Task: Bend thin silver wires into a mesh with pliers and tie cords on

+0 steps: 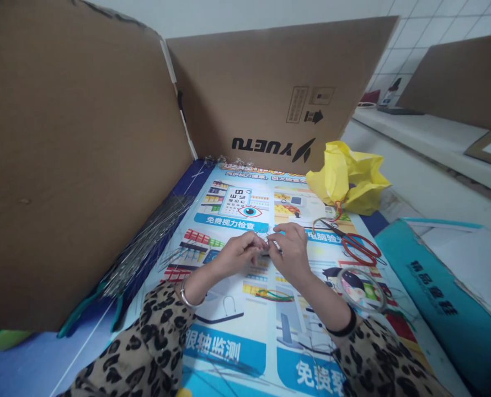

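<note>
My left hand [239,253] and my right hand [289,248] meet over a printed poster [229,342] that covers the table. Both pinch a small thin wire piece [268,245] between their fingertips; its shape is too small to make out. A bundle of thin silvery wires [146,242] lies to the left by the cardboard wall. A small loop of red and green wire [275,296] lies on the poster just below my right wrist. Both arms wear leopard-print sleeves, and a bangle sits on my left wrist.
Red-handled scissors [359,245] and a roll of clear tape [361,288] lie to the right. A crumpled yellow bag [348,176] sits at the back right. Cardboard walls [75,154] enclose the left and back. Teal-handled pliers [84,309] lie at the left. A blue folder [431,298] lies at the right.
</note>
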{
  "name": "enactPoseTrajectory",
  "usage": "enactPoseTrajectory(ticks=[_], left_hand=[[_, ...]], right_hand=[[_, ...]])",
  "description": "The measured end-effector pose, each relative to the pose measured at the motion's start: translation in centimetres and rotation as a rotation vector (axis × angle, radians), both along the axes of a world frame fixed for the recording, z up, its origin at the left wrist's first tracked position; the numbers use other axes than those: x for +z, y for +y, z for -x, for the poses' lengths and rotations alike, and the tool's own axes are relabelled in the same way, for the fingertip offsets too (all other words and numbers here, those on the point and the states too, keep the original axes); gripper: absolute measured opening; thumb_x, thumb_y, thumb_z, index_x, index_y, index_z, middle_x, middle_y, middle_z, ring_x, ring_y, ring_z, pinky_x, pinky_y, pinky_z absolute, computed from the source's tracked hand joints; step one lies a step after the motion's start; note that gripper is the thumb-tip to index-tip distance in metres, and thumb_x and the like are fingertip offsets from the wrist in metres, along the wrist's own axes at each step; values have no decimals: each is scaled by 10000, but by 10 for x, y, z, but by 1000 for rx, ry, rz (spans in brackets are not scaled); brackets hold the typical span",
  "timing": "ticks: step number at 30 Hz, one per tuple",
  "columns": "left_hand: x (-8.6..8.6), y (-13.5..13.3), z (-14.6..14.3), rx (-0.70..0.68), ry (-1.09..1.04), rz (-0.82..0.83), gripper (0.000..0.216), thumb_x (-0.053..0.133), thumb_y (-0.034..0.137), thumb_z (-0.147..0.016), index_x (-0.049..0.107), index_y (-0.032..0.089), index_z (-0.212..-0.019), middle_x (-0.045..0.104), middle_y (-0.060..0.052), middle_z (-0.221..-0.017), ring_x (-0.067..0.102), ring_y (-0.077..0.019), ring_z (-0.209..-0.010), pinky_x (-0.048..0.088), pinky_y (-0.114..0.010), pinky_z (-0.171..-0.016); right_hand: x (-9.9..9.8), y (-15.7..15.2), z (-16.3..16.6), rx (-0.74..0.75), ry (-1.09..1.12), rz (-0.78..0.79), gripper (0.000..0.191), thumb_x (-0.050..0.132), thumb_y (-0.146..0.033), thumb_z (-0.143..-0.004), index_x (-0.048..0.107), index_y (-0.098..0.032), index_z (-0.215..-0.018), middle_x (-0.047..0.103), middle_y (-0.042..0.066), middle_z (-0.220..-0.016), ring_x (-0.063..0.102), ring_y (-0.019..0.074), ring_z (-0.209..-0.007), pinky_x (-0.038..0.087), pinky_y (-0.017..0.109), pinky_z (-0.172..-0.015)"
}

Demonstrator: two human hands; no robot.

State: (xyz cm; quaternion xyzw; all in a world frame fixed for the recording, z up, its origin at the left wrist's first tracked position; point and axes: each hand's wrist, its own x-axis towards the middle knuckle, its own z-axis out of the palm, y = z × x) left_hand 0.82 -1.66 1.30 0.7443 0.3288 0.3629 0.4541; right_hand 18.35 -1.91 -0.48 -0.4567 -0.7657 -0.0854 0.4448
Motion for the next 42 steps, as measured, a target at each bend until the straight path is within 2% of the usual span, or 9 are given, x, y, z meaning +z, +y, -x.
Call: enactPoseTrajectory(ticks=[4,8,12,17,23,26,33,37,42], left_hand=[[2,-1,-1,-14,-19,23,56,447,197,-836,459,187,-783,611,21,-656,605,-128,-715,437,-266,-754],[4,-2,-1,4,12,23,46,419,201,-847,464,195,-844,611,33,-685,584,-106,-626,436,-246,-703],[8,-3,-2,121,151,-41,111,392,166,-835,493,196,-871,577,39,-689,536,-92,-575,413,-216,-611],[11,-4,-6,233,263,-121,110,387,142,-820,476,207,-816,594,41,-714,528,-100,-610,384,-210,-590],[9,-1,-10,312,117,-1,48,453,181,-807,455,198,-763,578,49,-666,572,-94,-596,418,-210,-610],[6,0,-11,353,64,45,100,517,252,-791,436,199,-766,557,57,-624,589,-105,-589,423,-211,-588],[9,-2,-8,405,145,-82,15,536,175,-753,535,187,-744,570,35,-679,535,-105,-644,414,-213,-615],[13,-1,-7,386,191,-143,91,522,116,-745,585,180,-737,611,16,-718,555,-118,-708,426,-230,-675],[12,1,-6,335,223,-256,94,537,140,-765,618,184,-783,638,-3,-775,575,-132,-773,439,-252,-728]], right_hand=[[-1,2,-2,29,44,-1,104,550,-118,-742,610,-203,-754,584,41,-888,464,210,-932,356,405,-842],[1,4,-2,57,74,-23,99,535,-125,-761,596,-202,-749,588,38,-863,476,202,-909,369,410,-837],[5,1,3,89,83,-44,111,521,-95,-754,568,-193,-731,584,38,-838,481,195,-904,385,406,-841],[7,-3,9,109,55,-32,125,506,-78,-751,552,-192,-725,580,43,-855,471,207,-950,387,417,-864],[5,1,5,145,53,-15,118,538,-111,-750,595,-213,-770,569,44,-907,472,215,-976,387,432,-873],[5,2,4,170,85,-12,112,557,-120,-742,600,-217,-777,566,46,-920,489,209,-952,399,427,-853],[4,1,7,150,122,18,75,583,-145,-739,604,-216,-753,562,45,-907,504,201,-922,394,422,-843],[1,0,7,138,133,8,60,586,-161,-745,604,-218,-742,556,43,-916,509,200,-922,381,433,-862],[1,-1,10,138,137,5,77,564,-143,-753,599,-211,-758,559,49,-946,506,198,-942,381,433,-865]])
